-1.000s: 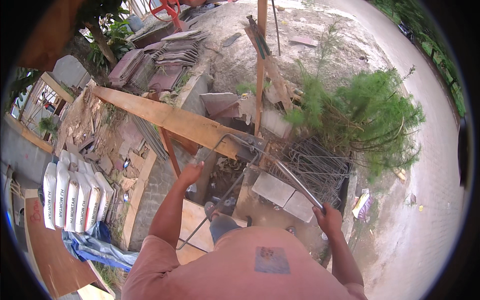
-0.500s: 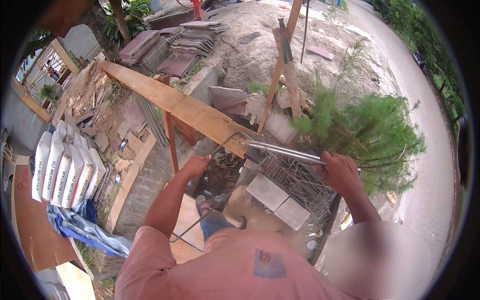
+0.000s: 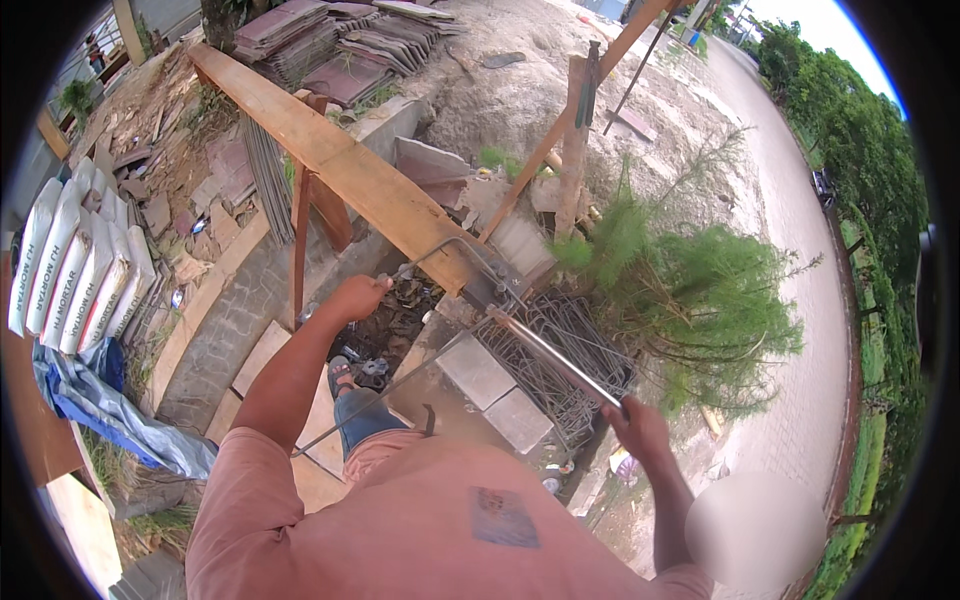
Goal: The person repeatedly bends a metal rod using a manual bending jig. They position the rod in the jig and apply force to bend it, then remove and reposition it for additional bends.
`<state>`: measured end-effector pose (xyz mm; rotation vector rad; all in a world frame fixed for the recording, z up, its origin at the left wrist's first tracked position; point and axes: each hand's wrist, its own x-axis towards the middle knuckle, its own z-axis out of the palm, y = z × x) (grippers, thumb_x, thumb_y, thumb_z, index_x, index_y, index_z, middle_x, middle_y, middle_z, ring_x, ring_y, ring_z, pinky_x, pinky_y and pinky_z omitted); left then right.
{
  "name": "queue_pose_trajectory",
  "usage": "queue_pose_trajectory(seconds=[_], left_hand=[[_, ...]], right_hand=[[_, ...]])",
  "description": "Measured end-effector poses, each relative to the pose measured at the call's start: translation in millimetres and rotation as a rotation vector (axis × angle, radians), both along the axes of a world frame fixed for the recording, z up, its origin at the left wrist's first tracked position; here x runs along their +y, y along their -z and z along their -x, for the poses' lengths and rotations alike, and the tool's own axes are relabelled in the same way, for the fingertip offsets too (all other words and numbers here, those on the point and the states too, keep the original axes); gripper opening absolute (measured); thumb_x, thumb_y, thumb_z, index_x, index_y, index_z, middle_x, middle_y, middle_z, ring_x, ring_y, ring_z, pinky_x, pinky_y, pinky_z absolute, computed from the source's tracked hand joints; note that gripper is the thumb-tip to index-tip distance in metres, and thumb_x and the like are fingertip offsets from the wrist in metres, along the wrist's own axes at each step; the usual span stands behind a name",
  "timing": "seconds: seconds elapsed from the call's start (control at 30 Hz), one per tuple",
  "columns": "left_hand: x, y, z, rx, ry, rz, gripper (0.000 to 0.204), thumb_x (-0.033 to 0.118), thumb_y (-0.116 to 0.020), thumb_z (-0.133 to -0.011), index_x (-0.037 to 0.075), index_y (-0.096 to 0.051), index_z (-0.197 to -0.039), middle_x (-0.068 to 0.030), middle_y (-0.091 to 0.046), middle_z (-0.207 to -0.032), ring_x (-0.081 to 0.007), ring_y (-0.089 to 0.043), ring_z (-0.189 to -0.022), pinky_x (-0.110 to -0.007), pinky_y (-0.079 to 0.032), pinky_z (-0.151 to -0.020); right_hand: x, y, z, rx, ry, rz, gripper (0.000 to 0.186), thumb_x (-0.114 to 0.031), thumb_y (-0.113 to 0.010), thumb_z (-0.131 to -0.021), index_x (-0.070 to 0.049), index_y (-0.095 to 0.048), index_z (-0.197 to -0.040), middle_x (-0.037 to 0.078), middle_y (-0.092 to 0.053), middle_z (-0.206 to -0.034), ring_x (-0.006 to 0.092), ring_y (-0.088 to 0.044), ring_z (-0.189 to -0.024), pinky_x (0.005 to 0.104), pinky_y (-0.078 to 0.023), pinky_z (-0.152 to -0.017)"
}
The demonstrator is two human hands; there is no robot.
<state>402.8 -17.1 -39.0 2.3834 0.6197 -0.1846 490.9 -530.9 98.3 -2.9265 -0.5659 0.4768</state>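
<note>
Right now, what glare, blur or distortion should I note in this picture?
Head view: a soft, pale round blur sits at lower right; head view: the metal pipe in the right hand shows a bright highlight, and the sky looks nearly washed out; head view: the paved road bows near the dark fisheye rim.

Building site [image 3: 500,90]: outdoors
Road [image 3: 815,310]: paved, at three o'clock
Sacks [image 3: 75,270]: white, stacked at nine o'clock
Tiles [image 3: 350,75]: piled at eleven o'clock
Metal rods [image 3: 570,350]: bent, heaped at four o'clock
</note>
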Motion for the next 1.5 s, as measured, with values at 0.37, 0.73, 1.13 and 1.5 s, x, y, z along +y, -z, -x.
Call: queue_pose_trajectory(seconds=[0.37, 0.73, 1.13, 1.5], left_hand=[[16.6, 33.0, 0.3, -0.027, 0.069, -0.060, 0.065, 0.050, -0.038, -0.098, -0.005, -0.064, -0.076, -0.0293, -0.062, -0.078, -0.0491, -0.058, -0.084, -0.051, -0.044, -0.077], [1.9, -14.9, 1.4, 0.055, -0.057, 0.081, 0.064, 0.052, -0.042, -0.096, -0.006, -0.064, -0.083, -0.0299, -0.063, -0.087, -0.0490, -0.057, -0.090, -0.051, -0.044, -0.081], [-6.3, -38.9, -2.2, 0.168, -0.102, 0.149, 0.057, 0.048, -0.045, -0.095, -0.004, -0.066, -0.084, -0.0233, -0.065, -0.080, -0.0411, -0.062, -0.084, -0.047, -0.046, -0.078], [-8.9, -36.3, 1.5, -0.009, -0.036, 0.037, 0.063, 0.051, -0.044, -0.095, -0.006, -0.066, -0.082, -0.0288, -0.064, -0.083, -0.0470, -0.060, -0.084, -0.052, -0.046, -0.078]], right_hand=[[29.0, 78.7, 50.7, 0.016, 0.093, -0.209, 0.048, -0.048, -0.053, -0.093, -0.002, -0.055, -0.083, 0.023, -0.061, -0.068, 0.0463, -0.060, -0.070, 0.0520, -0.044, -0.061], [8.9, 67.6, 46.0, 0.025, 0.125, -0.170, 0.043, -0.043, -0.060, -0.090, -0.002, -0.052, -0.081, 0.022, -0.061, -0.070, 0.0437, -0.060, -0.072, 0.0510, -0.044, -0.062], [160.5, -134.8, -110.3, -0.416, -0.530, 0.304, 0.024, -0.028, -0.063, -0.088, -0.008, -0.056, -0.098, 0.014, -0.063, -0.076, 0.0333, -0.065, -0.076, 0.0470, -0.049, -0.074], [292.3, -161.7, -124.6, -0.326, -0.776, 0.536, 0.028, -0.023, -0.060, -0.088, -0.015, -0.062, -0.116, 0.009, -0.067, -0.091, 0.0277, -0.067, -0.091, 0.0426, -0.055, -0.073]])
